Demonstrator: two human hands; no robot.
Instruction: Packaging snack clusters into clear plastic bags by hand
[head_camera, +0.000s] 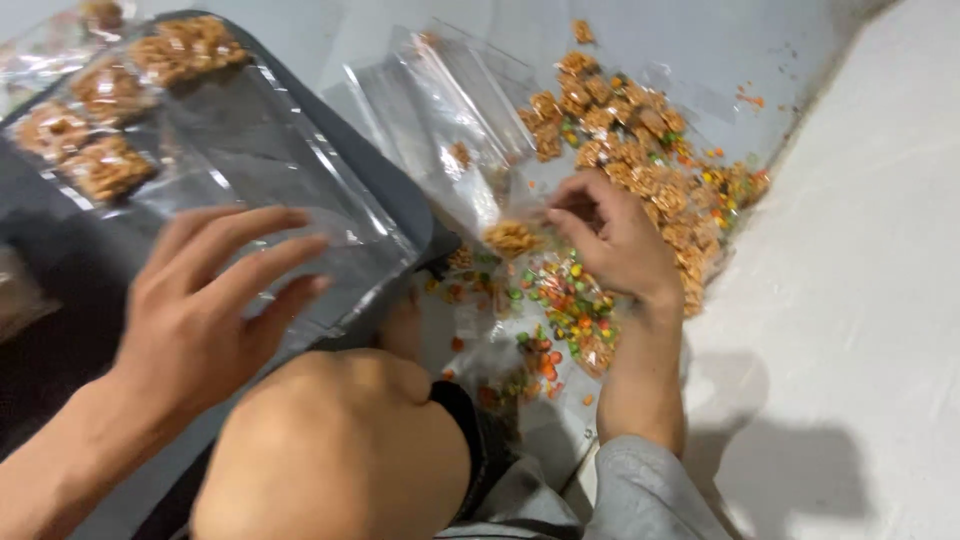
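Left hand (200, 310) flat, fingers spread open on a clear plastic bag (250, 170), its long axis running up-left. Right hand (615, 240) fingers curled, pinching a snack cluster (512, 238) beside the pile of snack pieces (640, 160).

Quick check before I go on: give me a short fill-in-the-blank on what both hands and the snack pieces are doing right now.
1. The left hand lies flat on a clear plastic ____ on the dark tray.
2. The right hand reaches into the ____ of crunchy brown snack pieces.
3. Just below the right hand lie small ____ candies.

Missing words: bag; pile; multicoloured
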